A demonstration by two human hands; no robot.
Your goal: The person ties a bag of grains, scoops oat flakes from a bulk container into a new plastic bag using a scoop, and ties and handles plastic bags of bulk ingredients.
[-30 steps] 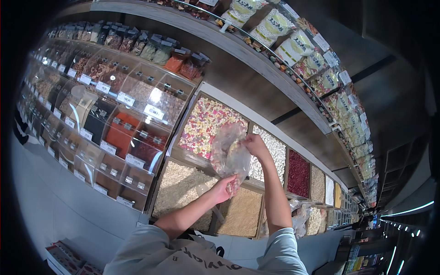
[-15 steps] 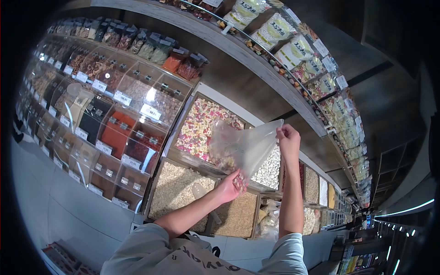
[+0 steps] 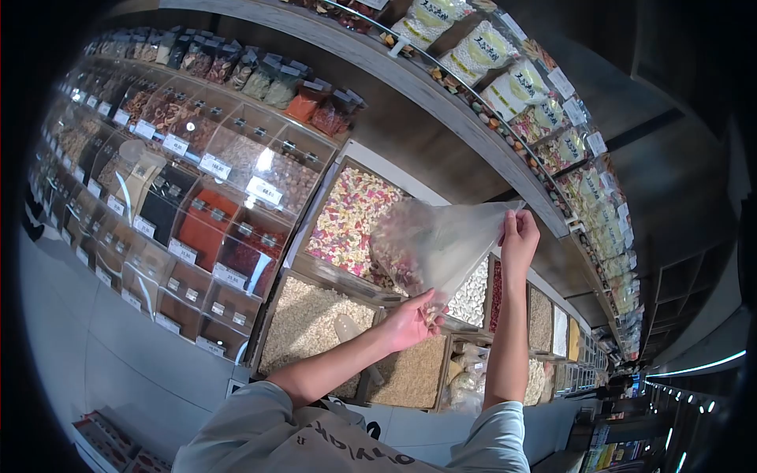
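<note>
A clear plastic bag is stretched between my two hands, above bins of dry goods. My left hand is closed on its lower edge, over the divider near the tan grain bin. My right hand pinches the bag's upper right corner. Behind the bag's left part lies a bin of mixed pink, yellow and white pieces. White beans show under the bag's right side. Whether the bag holds anything is hard to tell, since the mixed pieces show through it.
Clear lidded bins with price labels stand at the left. A bin of pale flakes with a scoop lies nearer me. Packed bags line the upper shelf. Bundled plastic bags sit at the lower right.
My right hand has moved right and slightly up, pulling the bag from a crumpled bunch into a stretched sheet. My left hand has moved a little right, still holding the bag.
</note>
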